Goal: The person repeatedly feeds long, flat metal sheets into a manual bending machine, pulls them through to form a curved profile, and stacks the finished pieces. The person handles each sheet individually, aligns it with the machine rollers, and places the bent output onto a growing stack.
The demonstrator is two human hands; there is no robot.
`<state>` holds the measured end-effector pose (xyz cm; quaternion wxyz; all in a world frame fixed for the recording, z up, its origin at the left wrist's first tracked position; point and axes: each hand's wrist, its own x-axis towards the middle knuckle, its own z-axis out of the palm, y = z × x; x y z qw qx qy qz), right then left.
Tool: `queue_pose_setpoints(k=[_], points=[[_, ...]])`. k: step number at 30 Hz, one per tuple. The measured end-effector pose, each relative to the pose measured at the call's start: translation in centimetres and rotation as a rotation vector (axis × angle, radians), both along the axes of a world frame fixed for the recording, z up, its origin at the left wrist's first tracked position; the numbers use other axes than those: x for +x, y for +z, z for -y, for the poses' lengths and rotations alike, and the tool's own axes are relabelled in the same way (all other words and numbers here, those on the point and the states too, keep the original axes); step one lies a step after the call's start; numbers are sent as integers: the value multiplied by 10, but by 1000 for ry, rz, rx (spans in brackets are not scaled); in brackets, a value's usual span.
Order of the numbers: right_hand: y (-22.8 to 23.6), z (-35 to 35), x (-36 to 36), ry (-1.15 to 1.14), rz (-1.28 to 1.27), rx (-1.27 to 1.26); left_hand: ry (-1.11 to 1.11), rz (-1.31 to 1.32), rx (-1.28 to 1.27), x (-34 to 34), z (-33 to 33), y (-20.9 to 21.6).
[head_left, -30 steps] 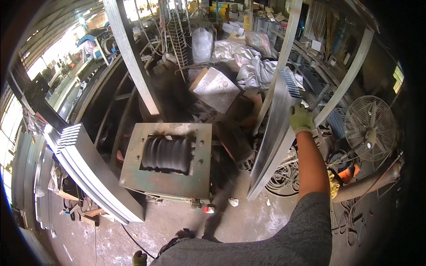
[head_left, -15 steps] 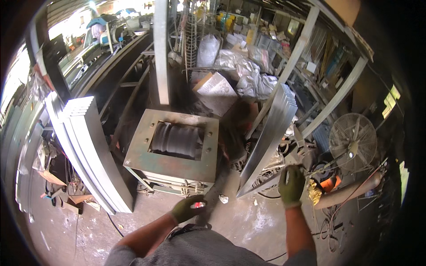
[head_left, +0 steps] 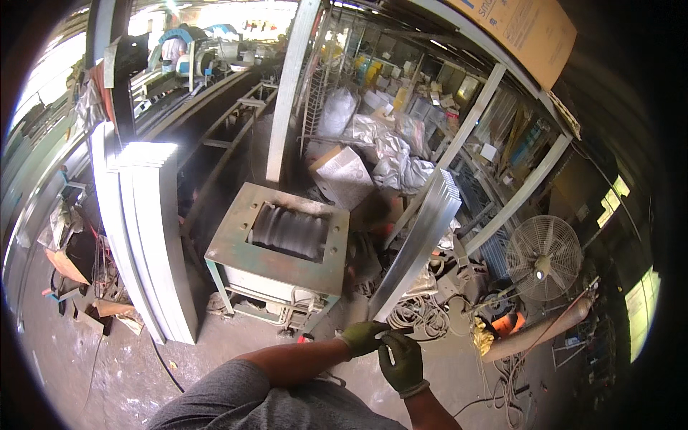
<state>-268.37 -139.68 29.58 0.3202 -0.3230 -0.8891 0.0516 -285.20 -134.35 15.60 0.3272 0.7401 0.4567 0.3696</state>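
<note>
My left hand [head_left: 362,339] and my right hand [head_left: 403,365], both in green work gloves, meet in front of my body. The left one is closed, and a thin dark strip [head_left: 403,331] sticks out beyond its fingers; its kind cannot be made out. My right fingers are bent in a pinch against the left fingertips, with a small pale spot between the hands. Beyond them stands a machine with a greenish metal top [head_left: 236,251] and a dark ribbed roller [head_left: 290,231] in its opening. A small red thing [head_left: 306,337] shows by its foot.
Tall bundles of shiny metal profiles lean upright left [head_left: 154,244] and right [head_left: 419,247] of the machine. To the right are a round fan [head_left: 543,258], a gas cylinder [head_left: 545,331] and coiled cables [head_left: 419,317]. Silver sacks [head_left: 390,143] lie behind; a cardboard box [head_left: 523,36] hangs overhead.
My hands, wide apart before, have come together; the right moved left and down, the left moved right. The right fingers have closed. The view has shifted, and the dark strip now shows.
</note>
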Motion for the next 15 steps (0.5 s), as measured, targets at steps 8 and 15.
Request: queue_pose_setpoints(k=[8,15], points=[[-67,-6,64,-298,-546,-257,340,-10,376,-32,23,129],[-164,-7,10,123,-436,-634,422,-94,604,-2,40,224]])
